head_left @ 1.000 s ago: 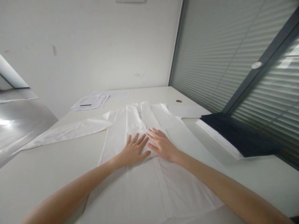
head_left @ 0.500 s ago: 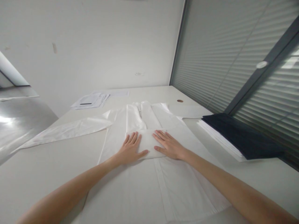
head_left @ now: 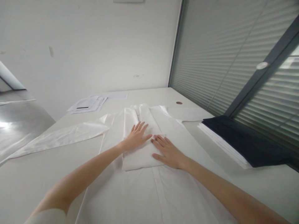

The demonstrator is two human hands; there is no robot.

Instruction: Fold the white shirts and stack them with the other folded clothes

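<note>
A white button-up shirt [head_left: 140, 196] lies spread on the table, its sleeves stretched out to both sides. Across its middle rests a folded white layer [head_left: 140, 160], whose near edge crosses above the button strip. My left hand [head_left: 136, 136] is on the upper left of this layer, fingers apart and pointing away from me. Flat on its right part lies my right hand [head_left: 168, 151], fingers stretched out. The two hands are close together at the fingertips. Neither hand grips anything.
On the right of the white table [head_left: 149, 93] lies a dark folded cloth [head_left: 243, 140] on a stack of white sheets [head_left: 225, 146]. Loose papers [head_left: 87, 104] lie at the far left. Window blinds [head_left: 198, 62] line the right side, and a cable hole [head_left: 179, 103] shows near the back.
My left hand has moved forward and slightly right over the white layer. My right hand stays nearly in place. The camera view has tilted up a little.
</note>
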